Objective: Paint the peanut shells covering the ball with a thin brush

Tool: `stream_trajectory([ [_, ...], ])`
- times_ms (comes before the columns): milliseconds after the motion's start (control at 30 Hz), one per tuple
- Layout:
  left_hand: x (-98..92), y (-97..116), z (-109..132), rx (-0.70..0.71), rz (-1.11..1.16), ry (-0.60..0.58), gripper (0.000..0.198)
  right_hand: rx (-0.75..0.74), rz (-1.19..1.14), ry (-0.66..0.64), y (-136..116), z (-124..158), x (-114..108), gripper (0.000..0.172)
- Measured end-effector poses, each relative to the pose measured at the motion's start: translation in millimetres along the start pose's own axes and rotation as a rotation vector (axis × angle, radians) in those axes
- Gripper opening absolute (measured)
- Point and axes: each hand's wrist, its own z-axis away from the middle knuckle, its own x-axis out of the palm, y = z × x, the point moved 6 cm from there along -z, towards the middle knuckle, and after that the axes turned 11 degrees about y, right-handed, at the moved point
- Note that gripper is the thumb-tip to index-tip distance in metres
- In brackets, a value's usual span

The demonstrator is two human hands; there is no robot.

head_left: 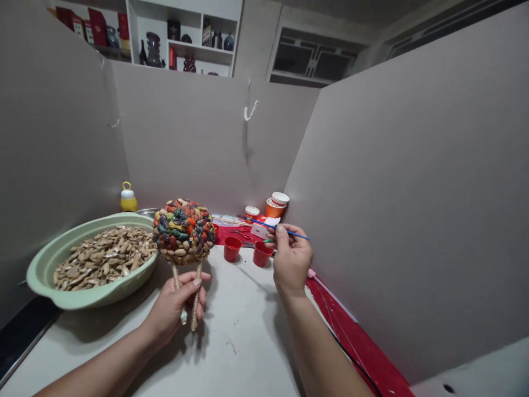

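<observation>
My left hand (176, 306) is closed around the two twine-wrapped stems of a ball covered in painted shells (184, 230), holding it upright above the table. Many shells on the ball are red, blue, green and yellow; the lower ones are bare. My right hand (291, 258) pinches a thin blue paintbrush (270, 225), its tip pointing left toward the ball but apart from it. Two small red cups (232, 248) stand on the table between my hands.
A pale green colander (45, 275) full of plain shells sits at the left. A yellow bottle (128, 197), stacked orange and white paper cups (276, 205) and a red mat (363, 347) lie along the grey partition walls. Shelves stand behind.
</observation>
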Motion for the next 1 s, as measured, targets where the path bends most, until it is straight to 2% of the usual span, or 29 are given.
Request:
stream_trajectory([
  [200, -2.8, 0.8, -2.1, 0.043, -0.025, 0.040, 0.050, 0.048, 0.051, -0.160, 28.8, -19.3, 49.1, 0.036],
  [333, -6.4, 0.9, -6.8, 0.098, -0.026, 0.072, 0.061, 0.071, 0.136, -0.268, 60.6, -25.2, 80.0, 0.038],
  [533, -7.2, 2.1, -8.0, 0.123, -0.031, 0.093, 0.062, 0.095, 0.293, -0.385, 100.2, -33.8, 106.6, 0.041],
  [667, -6.1, -1.8, -7.9, 0.103, -0.031, 0.076, 0.062, 0.065, 0.438, -0.483, 108.0, -33.1, 123.3, 0.041],
  [833, -6.9, -2.5, -10.5, 0.110, -0.028, 0.078, 0.063, 0.009, 0.611, -0.572, 106.3, -27.8, 142.6, 0.040],
  [1000, -10.1, -4.8, -14.2, 0.115, -0.004, 0.096, 0.063, -0.034, 0.746, -0.635, 104.5, -24.9, 151.6, 0.039],
])
